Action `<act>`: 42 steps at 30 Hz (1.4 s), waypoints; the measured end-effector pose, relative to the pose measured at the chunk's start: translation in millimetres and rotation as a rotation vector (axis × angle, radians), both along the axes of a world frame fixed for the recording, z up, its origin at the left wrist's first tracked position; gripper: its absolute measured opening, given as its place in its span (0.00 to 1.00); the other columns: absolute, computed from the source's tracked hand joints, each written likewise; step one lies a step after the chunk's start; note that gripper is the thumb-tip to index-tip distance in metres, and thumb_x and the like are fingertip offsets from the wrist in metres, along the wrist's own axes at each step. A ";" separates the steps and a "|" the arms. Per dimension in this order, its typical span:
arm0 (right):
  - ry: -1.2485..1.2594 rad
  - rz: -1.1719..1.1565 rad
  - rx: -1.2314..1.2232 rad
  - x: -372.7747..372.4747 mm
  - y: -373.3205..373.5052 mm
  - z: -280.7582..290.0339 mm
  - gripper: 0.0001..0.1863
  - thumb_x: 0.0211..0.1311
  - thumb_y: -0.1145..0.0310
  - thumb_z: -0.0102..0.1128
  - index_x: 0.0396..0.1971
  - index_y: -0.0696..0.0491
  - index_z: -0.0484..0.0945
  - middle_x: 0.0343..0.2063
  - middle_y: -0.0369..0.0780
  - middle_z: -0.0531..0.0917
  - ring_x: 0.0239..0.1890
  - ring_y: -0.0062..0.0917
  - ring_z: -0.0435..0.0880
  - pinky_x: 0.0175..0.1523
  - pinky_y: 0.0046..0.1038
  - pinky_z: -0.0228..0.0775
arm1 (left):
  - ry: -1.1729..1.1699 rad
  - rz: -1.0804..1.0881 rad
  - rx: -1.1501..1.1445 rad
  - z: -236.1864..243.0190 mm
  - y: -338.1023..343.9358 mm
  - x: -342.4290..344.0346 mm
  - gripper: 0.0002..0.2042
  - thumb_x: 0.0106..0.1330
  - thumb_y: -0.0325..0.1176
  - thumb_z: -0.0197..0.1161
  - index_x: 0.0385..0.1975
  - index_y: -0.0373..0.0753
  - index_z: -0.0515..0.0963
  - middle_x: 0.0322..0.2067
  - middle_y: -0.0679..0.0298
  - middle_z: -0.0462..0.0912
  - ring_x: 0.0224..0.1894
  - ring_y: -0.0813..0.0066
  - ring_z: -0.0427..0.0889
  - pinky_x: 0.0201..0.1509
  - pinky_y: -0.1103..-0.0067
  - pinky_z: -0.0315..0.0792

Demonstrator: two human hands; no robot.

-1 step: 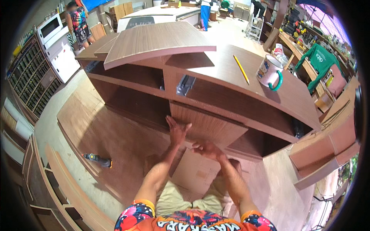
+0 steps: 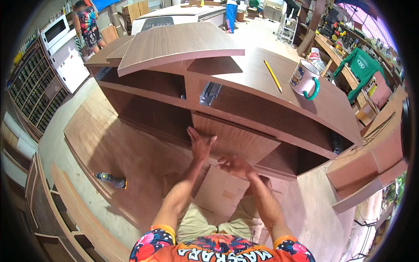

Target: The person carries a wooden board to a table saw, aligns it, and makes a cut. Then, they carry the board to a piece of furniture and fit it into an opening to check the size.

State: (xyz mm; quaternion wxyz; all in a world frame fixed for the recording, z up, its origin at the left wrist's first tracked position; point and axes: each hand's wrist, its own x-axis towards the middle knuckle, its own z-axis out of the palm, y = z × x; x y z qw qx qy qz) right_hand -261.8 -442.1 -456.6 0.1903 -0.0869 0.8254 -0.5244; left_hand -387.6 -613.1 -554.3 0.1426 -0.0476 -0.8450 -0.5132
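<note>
A wood-grain door panel (image 2: pixel 240 137) stands upright against the front of a low brown cabinet (image 2: pixel 257 105), over part of its lower opening. My left hand (image 2: pixel 201 146) is at the panel's lower left corner, fingers stretched up along the edge and thumb apart on its face. Just below the panel's bottom edge, my right hand (image 2: pixel 235 166) is open, its fingers loosely bent and apart. Nothing shows in it, though its underside is hidden. Between my knees lies a flat piece of cardboard (image 2: pixel 220 192).
A loose board (image 2: pixel 174 46) rests tilted on the cabinet top, near a yellow pencil (image 2: pixel 273 76) and a white mug (image 2: pixel 304 78) with a green handle. On the floor board to the left lies a power tool (image 2: pixel 111 180). Another person (image 2: pixel 86 26) stands at the back left.
</note>
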 end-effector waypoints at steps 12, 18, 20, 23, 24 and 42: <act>0.308 -0.703 -1.013 -150.8 -15.8 259.0 0.36 0.73 0.66 0.61 0.65 0.77 0.55 0.57 0.72 0.71 0.48 0.50 0.88 0.46 0.35 0.90 | 0.412 -0.041 -0.256 70.8 13.8 -9.2 0.35 0.55 0.50 0.78 0.58 0.41 0.70 0.53 0.47 0.69 0.57 0.45 0.74 0.56 0.54 0.73; -0.025 -0.505 -1.217 -208.1 -85.9 252.2 0.38 0.75 0.62 0.58 0.71 0.68 0.51 0.61 0.67 0.64 0.64 0.59 0.73 0.66 0.59 0.75 | 0.561 -0.254 -0.128 67.2 14.3 -25.6 0.27 0.56 0.33 0.79 0.52 0.44 0.71 0.52 0.52 0.68 0.51 0.53 0.80 0.50 0.60 0.79; 0.083 -0.648 -1.114 -212.5 -97.9 255.8 0.38 0.75 0.60 0.60 0.72 0.64 0.51 0.61 0.61 0.66 0.63 0.53 0.73 0.63 0.53 0.79 | 0.471 -0.258 -0.143 71.1 27.7 -20.4 0.28 0.54 0.26 0.78 0.53 0.44 0.70 0.55 0.51 0.65 0.53 0.52 0.79 0.53 0.60 0.79; -0.084 -0.768 -1.128 -216.0 -104.5 272.5 0.33 0.71 0.52 0.67 0.65 0.55 0.65 0.53 0.50 0.76 0.56 0.41 0.78 0.51 0.42 0.84 | 0.486 -0.304 -0.023 67.5 24.4 -34.0 0.30 0.50 0.22 0.78 0.53 0.44 0.70 0.56 0.50 0.64 0.57 0.48 0.77 0.55 0.59 0.78; -0.129 -0.767 -1.137 -212.4 -113.1 280.1 0.31 0.70 0.51 0.68 0.63 0.53 0.68 0.51 0.48 0.78 0.54 0.39 0.79 0.49 0.41 0.85 | 0.489 -0.289 -0.037 62.0 12.0 -41.1 0.30 0.50 0.20 0.78 0.52 0.43 0.70 0.56 0.50 0.64 0.57 0.48 0.76 0.56 0.59 0.77; 0.223 -0.879 -1.260 -209.2 -126.4 305.4 0.18 0.56 0.73 0.67 0.47 0.57 0.76 0.42 0.45 0.80 0.40 0.36 0.83 0.47 0.43 0.85 | 0.387 -0.285 -0.046 84.5 21.6 -19.0 0.30 0.49 0.24 0.80 0.50 0.43 0.70 0.58 0.49 0.66 0.53 0.48 0.79 0.54 0.60 0.79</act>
